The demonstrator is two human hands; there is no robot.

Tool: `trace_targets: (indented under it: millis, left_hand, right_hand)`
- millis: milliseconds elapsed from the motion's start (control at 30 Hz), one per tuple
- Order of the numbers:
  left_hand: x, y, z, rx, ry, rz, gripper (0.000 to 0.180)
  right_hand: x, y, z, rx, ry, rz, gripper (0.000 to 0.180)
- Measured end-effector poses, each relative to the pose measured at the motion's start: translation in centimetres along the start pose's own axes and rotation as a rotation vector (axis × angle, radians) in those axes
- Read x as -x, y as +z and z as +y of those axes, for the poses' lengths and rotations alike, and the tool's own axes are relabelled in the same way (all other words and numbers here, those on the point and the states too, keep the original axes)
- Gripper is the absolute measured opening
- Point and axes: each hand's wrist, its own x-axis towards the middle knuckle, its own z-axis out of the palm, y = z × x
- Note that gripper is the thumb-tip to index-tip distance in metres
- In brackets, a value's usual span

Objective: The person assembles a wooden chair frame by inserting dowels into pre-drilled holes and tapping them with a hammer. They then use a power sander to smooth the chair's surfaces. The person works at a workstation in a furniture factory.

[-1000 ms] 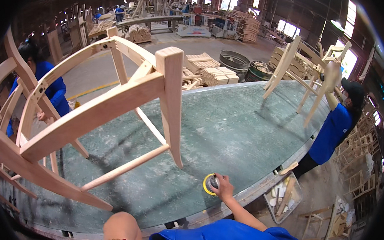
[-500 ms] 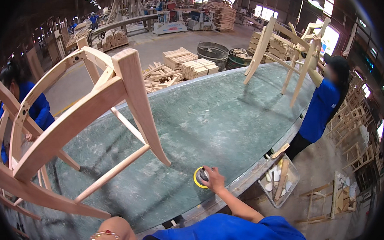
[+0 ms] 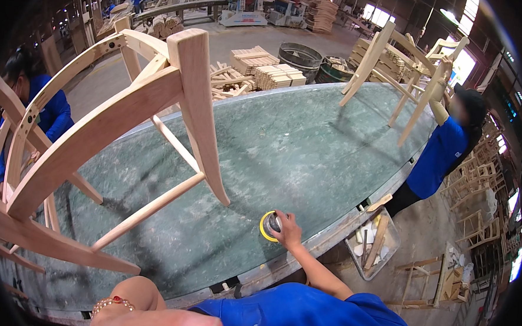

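My right hand (image 3: 288,231) is closed over the dark top of a round sander (image 3: 268,226) with a yellow rim. The sander is tilted at the near edge of the green-topped workbench (image 3: 261,151). In the lower left my left hand (image 3: 164,322) is close to the camera, one finger stretched out with its nail showing. The other fingers are out of sight, and a beaded bracelet circles the wrist. A bare wooden chair frame (image 3: 112,131) with curved rails and a round stretcher stands on the bench to the left, apart from both hands.
At the bench's far right a co-worker (image 3: 442,149) in blue grips another chair frame (image 3: 369,68); a second person (image 3: 48,107) works behind the left frame. A plastic bin (image 3: 380,252) with wood pieces sits beside the near edge. Stacked wood parts (image 3: 280,75) and drums (image 3: 302,56) stand beyond.
My left hand has come up into view, showing a finger near the camera. The right hand and sander sit slightly higher and further left in the picture, as the whole view has shifted.
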Motion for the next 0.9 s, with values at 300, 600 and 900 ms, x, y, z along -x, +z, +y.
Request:
trace_targets:
  millis: [300,600,900]
  left_hand:
    - [0.4,-0.2,0.0,0.023,0.001,0.021,0.03]
    - [-1.0,5.1,-3.2,0.445,0.372,0.344,0.031]
    - [0.6,5.8,-5.2,0.631,0.61,0.338,0.016]
  right_hand:
    - [-0.2,-0.1,-0.3,-0.005,0.038,-0.021,0.072]
    - [0.0,1.4,0.3,-0.01,0.036,0.023,0.072]
    - [-0.4,0.7,-0.4,-0.021,-0.008,0.021,0.073]
